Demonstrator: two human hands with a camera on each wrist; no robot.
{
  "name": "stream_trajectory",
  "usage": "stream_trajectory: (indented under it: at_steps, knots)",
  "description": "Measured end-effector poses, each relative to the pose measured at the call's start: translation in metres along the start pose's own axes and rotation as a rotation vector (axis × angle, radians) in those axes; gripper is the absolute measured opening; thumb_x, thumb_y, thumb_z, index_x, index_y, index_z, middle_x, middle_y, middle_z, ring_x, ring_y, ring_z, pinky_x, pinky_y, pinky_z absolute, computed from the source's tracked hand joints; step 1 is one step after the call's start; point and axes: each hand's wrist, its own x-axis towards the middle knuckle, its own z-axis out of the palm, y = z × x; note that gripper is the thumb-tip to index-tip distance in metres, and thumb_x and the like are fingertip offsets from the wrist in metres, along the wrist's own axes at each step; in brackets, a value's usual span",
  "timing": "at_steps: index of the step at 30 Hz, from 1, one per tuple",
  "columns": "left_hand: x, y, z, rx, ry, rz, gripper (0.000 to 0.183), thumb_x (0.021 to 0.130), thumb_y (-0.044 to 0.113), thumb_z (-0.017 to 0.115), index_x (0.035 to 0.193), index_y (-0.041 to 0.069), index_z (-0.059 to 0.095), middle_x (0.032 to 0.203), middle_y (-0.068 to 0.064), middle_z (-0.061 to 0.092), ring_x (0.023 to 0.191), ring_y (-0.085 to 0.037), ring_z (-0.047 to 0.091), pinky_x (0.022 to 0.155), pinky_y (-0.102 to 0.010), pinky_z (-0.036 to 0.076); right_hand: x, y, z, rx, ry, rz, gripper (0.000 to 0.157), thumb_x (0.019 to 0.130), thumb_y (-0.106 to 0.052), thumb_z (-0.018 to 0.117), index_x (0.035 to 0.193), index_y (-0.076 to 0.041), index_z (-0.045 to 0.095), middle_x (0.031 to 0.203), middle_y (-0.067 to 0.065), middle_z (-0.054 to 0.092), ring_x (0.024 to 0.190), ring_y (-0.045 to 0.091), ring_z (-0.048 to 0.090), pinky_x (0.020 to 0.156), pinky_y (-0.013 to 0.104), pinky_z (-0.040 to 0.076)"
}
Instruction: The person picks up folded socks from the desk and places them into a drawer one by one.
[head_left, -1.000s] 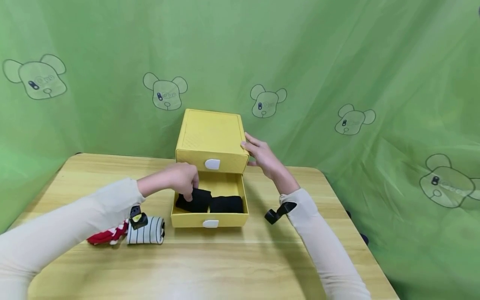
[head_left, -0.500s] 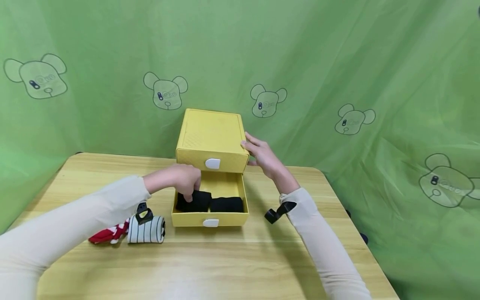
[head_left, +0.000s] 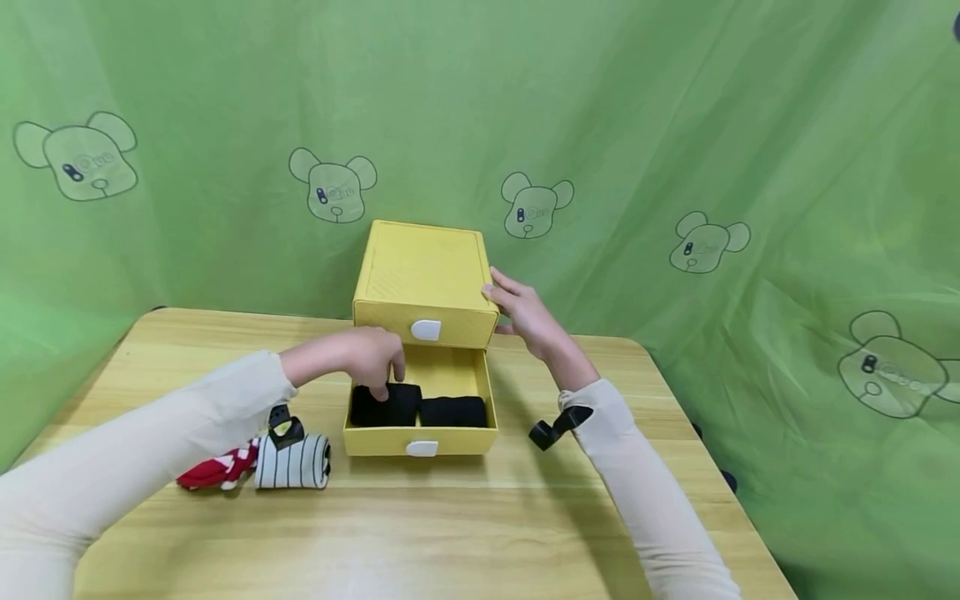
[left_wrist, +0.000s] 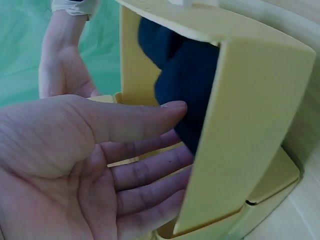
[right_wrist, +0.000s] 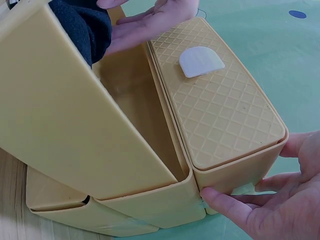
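A yellow two-drawer box (head_left: pixel 423 262) stands at the back of the table, its lower drawer (head_left: pixel 382 441) pulled out. Two black folded cloth bundles (head_left: pixel 454 411) lie side by side along the drawer's front. Over the left bundle (head_left: pixel 384 408) is my left hand (head_left: pixel 367 357), thumb tip right at the cloth. In the left wrist view the fingers (left_wrist: pixel 147 170) extend loosely inside the drawer, apart from the thumb. My right hand (head_left: pixel 528 315) rests against the box's right side near the top, with fingers (right_wrist: pixel 227 205) laid on that side panel. The upper drawer (right_wrist: pixel 220 100) is closed.
On the wooden table (head_left: pixel 420 533), left of the drawer, lie a rolled white striped cloth (head_left: pixel 292 463) and a red and white cloth bundle (head_left: pixel 217 468). A green curtain (head_left: pixel 622 125) hangs behind. Dark straps with small devices (head_left: pixel 551 429) sit on both wrists.
The left hand's fingers have spread apart a little above the left black bundle, which has settled slightly flatter toward the drawer's left corner. The right hand has stayed against the box.
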Motion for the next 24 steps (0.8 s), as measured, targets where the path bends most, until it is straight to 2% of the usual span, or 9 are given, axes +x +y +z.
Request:
stream_trajectory:
  at_steps: [2, 5, 9, 11, 12, 14, 16, 21, 24]
  knots:
    - [-0.003, 0.0, 0.0, -0.034, 0.053, 0.05, 0.035, 0.086, 0.015, 0.079, 0.12, 0.006, 0.074, 0.105, -0.007, 0.076, 0.094, -0.017, 0.07, 0.082, -0.033, 0.059, 0.0, 0.0, 0.0, -0.003, 0.001, -0.001, 0.064, 0.108, -0.032, 0.048, 0.164, -0.024, 0.019, 0.172, 0.004, 0.015, 0.152, 0.033, 0.033, 0.112, 0.059, 0.044]
    - [-0.01, 0.004, 0.0, -0.128, 0.17, 0.133, 0.034, 0.088, 0.018, 0.078, 0.119, 0.004, 0.073, 0.104, -0.007, 0.077, 0.097, -0.018, 0.071, 0.087, -0.035, 0.06, 0.001, 0.001, 0.0, -0.006, 0.004, 0.002, 0.064, 0.108, -0.032, 0.049, 0.164, -0.024, 0.02, 0.172, 0.004, 0.015, 0.152, 0.034, 0.034, 0.111, 0.059, 0.045]
    - [-0.021, 0.019, 0.007, -0.284, 0.337, 0.239, 0.029, 0.095, 0.025, 0.072, 0.117, 0.006, 0.074, 0.1, -0.001, 0.078, 0.092, -0.013, 0.072, 0.087, -0.031, 0.06, 0.001, 0.003, 0.0, -0.01, 0.001, 0.008, 0.063, 0.107, -0.033, 0.049, 0.163, -0.024, 0.02, 0.172, 0.004, 0.017, 0.151, 0.034, 0.036, 0.111, 0.059, 0.045]
    - [-0.024, 0.028, 0.014, -0.368, 0.381, 0.3, 0.027, 0.098, 0.028, 0.069, 0.115, 0.008, 0.075, 0.097, 0.001, 0.078, 0.088, -0.011, 0.071, 0.084, -0.027, 0.06, 0.001, 0.004, 0.0, -0.008, -0.001, 0.006, 0.063, 0.107, -0.033, 0.049, 0.163, -0.025, 0.021, 0.171, 0.004, 0.017, 0.151, 0.034, 0.036, 0.11, 0.059, 0.045]
    - [-0.025, 0.032, 0.019, -0.417, 0.382, 0.333, 0.027, 0.099, 0.029, 0.067, 0.114, 0.009, 0.075, 0.097, 0.0, 0.078, 0.087, -0.012, 0.072, 0.082, -0.027, 0.06, 0.001, 0.004, -0.001, -0.007, -0.001, 0.005, 0.063, 0.107, -0.033, 0.049, 0.163, -0.025, 0.021, 0.171, 0.004, 0.018, 0.151, 0.034, 0.036, 0.11, 0.059, 0.045]
    - [-0.027, 0.039, 0.03, -0.527, 0.345, 0.39, 0.027, 0.101, 0.03, 0.064, 0.114, 0.009, 0.075, 0.097, -0.002, 0.078, 0.086, -0.014, 0.073, 0.08, -0.026, 0.06, 0.001, 0.004, -0.001, -0.006, 0.0, 0.002, 0.063, 0.107, -0.033, 0.049, 0.163, -0.024, 0.021, 0.171, 0.004, 0.018, 0.15, 0.034, 0.037, 0.11, 0.059, 0.045]
    - [-0.027, 0.046, 0.044, -0.645, 0.252, 0.413, 0.029, 0.103, 0.032, 0.061, 0.116, 0.009, 0.073, 0.098, -0.003, 0.077, 0.088, -0.016, 0.074, 0.081, -0.027, 0.061, 0.001, 0.003, -0.001, -0.006, 0.001, -0.001, 0.064, 0.107, -0.033, 0.049, 0.163, -0.024, 0.021, 0.171, 0.004, 0.017, 0.151, 0.034, 0.036, 0.11, 0.059, 0.045]
    - [-0.025, 0.057, 0.087, -0.881, -0.004, 0.383, 0.039, 0.106, 0.041, 0.051, 0.12, 0.012, 0.071, 0.101, -0.002, 0.078, 0.095, -0.017, 0.075, 0.089, -0.035, 0.061, 0.002, 0.001, -0.001, -0.007, -0.001, -0.007, 0.064, 0.108, -0.032, 0.048, 0.164, -0.024, 0.019, 0.172, 0.003, 0.014, 0.152, 0.034, 0.033, 0.11, 0.059, 0.045]
    - [-0.023, 0.058, 0.113, -0.983, -0.107, 0.363, 0.042, 0.106, 0.042, 0.048, 0.124, 0.009, 0.069, 0.107, -0.01, 0.077, 0.1, -0.024, 0.074, 0.092, -0.04, 0.06, 0.001, 0.001, 0.0, -0.006, 0.0, 0.001, 0.063, 0.108, -0.032, 0.048, 0.164, -0.024, 0.018, 0.172, 0.003, 0.014, 0.152, 0.034, 0.032, 0.111, 0.059, 0.045]
